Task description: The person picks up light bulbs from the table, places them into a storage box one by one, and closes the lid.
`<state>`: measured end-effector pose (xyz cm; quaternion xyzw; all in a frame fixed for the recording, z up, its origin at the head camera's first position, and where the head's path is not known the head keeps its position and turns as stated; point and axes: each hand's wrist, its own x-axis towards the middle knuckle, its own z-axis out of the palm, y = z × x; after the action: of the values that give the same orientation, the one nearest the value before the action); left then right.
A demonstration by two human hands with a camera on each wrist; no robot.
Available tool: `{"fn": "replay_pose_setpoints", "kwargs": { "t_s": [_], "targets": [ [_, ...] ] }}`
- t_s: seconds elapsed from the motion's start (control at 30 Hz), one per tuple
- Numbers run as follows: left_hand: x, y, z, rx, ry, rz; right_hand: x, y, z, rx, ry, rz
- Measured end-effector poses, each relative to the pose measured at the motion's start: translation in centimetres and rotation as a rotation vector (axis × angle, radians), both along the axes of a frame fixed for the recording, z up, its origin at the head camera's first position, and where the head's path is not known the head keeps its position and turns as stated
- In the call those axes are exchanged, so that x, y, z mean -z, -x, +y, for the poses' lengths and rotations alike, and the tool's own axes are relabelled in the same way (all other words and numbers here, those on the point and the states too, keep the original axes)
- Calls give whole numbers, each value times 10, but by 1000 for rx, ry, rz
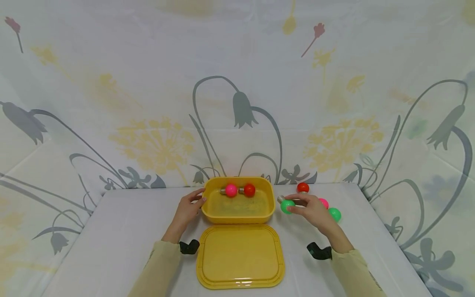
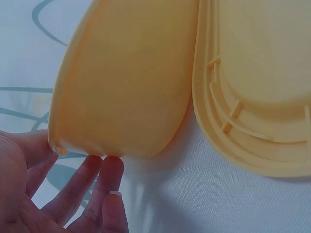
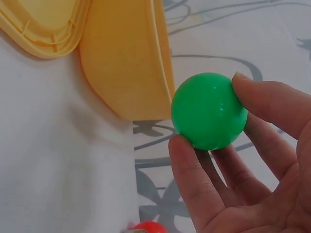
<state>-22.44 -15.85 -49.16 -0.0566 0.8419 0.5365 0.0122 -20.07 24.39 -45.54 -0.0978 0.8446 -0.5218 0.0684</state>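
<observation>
My right hand pinches a green light bulb by its round globe, just right of the yellow box. The bulb's silvery screw base points up and left in the head view; the right wrist view shows only the glossy green globe between thumb and fingers. A pink bulb and a red bulb lie inside the box near its far wall. With the thumb at the rim and fingertips against the outer wall, my left hand holds the box's left end.
A yellow lid lies flat in front of the box. Right of the box, around my right hand, are a red bulb, a pink bulb and a second green bulb. A flower-printed cloth rises behind the white table.
</observation>
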Motion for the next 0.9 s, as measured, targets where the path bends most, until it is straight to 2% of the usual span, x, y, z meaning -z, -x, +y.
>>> {"fn": "replay_pose_setpoints", "kwargs": {
  "t_s": [0.2,0.9],
  "targets": [
    [0,-1,1,-1,6,12,0,1,-4,-28,43,3],
    [0,0,1,-3,3,-9,-1,3,-11,-37,36,1]
  ]
}}
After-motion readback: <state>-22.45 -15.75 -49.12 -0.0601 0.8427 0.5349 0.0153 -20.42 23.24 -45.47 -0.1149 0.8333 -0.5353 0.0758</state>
